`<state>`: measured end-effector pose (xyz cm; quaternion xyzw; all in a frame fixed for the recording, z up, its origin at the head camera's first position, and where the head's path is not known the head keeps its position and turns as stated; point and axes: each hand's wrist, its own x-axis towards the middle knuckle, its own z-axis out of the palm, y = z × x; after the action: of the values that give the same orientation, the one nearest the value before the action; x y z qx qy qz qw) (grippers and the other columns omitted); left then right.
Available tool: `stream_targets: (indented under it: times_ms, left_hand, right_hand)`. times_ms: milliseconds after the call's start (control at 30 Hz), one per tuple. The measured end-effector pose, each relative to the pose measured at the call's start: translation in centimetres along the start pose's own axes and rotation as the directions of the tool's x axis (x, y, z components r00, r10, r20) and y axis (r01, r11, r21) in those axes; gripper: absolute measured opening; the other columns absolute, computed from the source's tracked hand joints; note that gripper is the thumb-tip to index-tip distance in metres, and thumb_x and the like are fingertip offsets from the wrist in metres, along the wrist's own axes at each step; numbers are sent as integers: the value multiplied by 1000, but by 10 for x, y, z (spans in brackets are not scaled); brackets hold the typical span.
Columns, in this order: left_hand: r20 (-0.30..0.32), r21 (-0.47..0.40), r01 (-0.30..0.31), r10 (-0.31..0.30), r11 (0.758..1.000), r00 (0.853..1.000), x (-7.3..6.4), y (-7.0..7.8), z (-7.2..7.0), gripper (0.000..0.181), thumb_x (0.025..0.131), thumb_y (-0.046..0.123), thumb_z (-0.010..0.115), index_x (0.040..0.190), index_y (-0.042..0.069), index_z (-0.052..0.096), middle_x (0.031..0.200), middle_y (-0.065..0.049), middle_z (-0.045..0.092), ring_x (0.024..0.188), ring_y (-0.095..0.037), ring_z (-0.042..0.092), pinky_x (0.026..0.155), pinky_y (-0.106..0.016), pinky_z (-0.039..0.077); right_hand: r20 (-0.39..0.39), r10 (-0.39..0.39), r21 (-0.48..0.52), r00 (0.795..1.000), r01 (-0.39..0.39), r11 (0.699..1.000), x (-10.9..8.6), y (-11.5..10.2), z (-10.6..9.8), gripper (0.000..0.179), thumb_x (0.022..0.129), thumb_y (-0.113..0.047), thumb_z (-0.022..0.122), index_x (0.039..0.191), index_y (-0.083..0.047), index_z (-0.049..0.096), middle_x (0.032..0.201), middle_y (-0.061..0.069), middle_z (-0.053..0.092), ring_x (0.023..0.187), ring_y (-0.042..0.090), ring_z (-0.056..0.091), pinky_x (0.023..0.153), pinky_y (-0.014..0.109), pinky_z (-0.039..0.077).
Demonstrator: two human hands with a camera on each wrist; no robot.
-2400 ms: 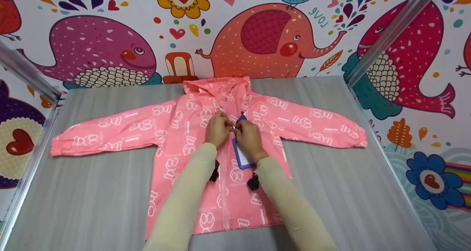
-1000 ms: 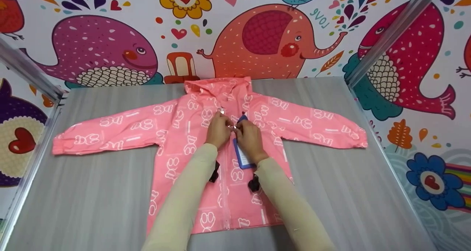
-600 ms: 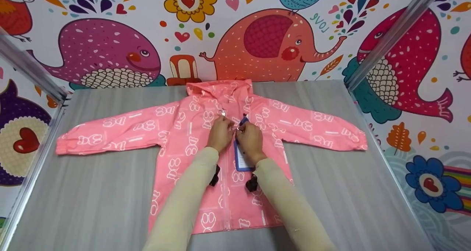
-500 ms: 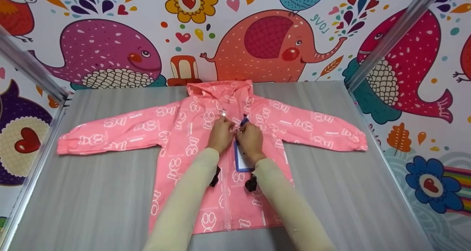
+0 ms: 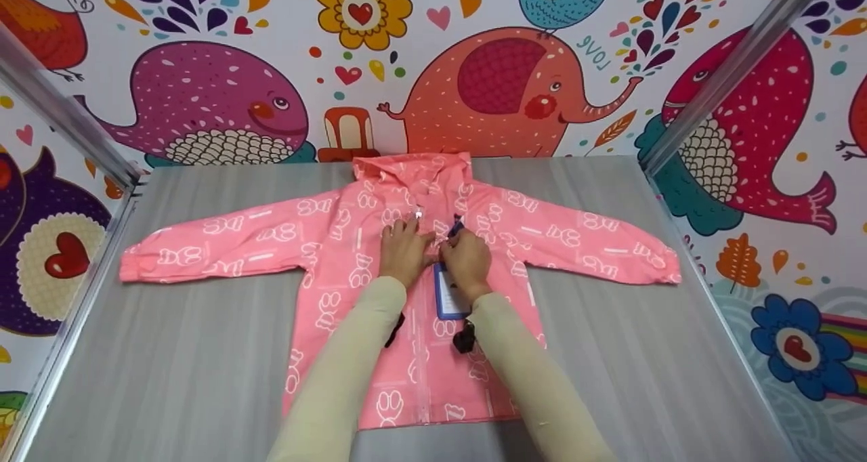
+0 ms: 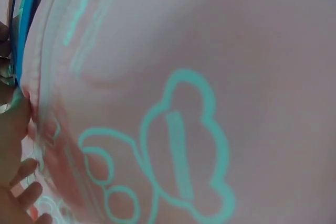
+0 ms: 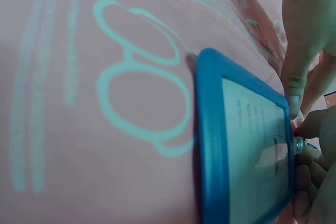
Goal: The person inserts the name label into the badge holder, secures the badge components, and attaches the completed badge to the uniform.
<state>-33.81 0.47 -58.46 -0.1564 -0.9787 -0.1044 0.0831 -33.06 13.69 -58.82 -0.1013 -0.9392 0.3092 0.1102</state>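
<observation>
A pink hooded jacket (image 5: 339, 326) with white rabbit outlines lies front up, sleeves spread. My left hand (image 5: 406, 252) rests on its chest beside the zipper, fingers spread and thumb pointing towards the right hand. Just above those fingertips shines a small silver piece (image 5: 418, 214). My right hand (image 5: 466, 259) has its fingers curled at the top of a blue-framed badge holder (image 5: 449, 303) on the other side of the zipper. The right wrist view shows a metal clip (image 7: 300, 144) between its fingers, at the badge's edge. The palm side of the right hand is hidden in the head view.
The jacket lies on a grey wood-grain table (image 5: 203, 353). Behind it stands a wall (image 5: 433, 110) printed with cartoon animals. Metal posts (image 5: 738, 76) rise at the back corners, and a metal rail (image 5: 74, 333) runs along the left edge.
Earlier both hands' fingertips met at a small shiny piece by the badge. The left fingers have since spread out over the fabric; the right hand stays at the badge. The view has shifted slightly.
</observation>
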Motion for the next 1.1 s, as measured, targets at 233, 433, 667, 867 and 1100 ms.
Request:
stream_targets:
  times_ms: [233,433,667,867,1100]
  left_hand:
    - [-16,89,12,-11,996,1000,-4,-9,6,68,70,59,74,131,30,64,136,-13,55,111,-35,53,99,-54,38]
    - [16,69,13,-14,998,1000,-7,-14,8,70,74,61,72,136,31,59,143,-13,50,119,-37,50,104,-57,35]
    - [90,-77,43,-36,996,995,-13,-27,10,71,82,59,68,144,27,52,153,-12,42,128,-39,44,107,-58,30]
    - [181,-176,75,-43,982,982,-24,-31,7,70,88,52,65,148,22,46,154,-18,39,137,-41,36,113,-63,24]
    - [244,-235,92,-33,968,969,-43,-28,2,69,87,44,69,146,16,47,151,-21,39,138,-44,34,113,-68,22]
  right_hand:
    - [26,23,22,999,-24,999,2,4,0,12,80,-20,71,75,-10,67,72,8,71,68,28,66,64,43,52]
    - [61,23,59,998,-27,998,4,5,-1,13,83,-20,72,78,-9,67,74,8,70,66,24,64,61,37,50]
    - [118,-21,104,993,8,995,9,10,-13,18,89,-22,70,82,-6,67,77,10,69,68,24,62,62,35,48]
    - [141,-64,87,988,52,995,6,21,-19,6,84,-12,67,83,-7,66,77,8,67,70,23,59,66,37,48]
    - [201,-62,125,978,37,991,0,34,-17,6,87,-11,68,89,-6,65,81,8,65,71,19,56,66,31,48]
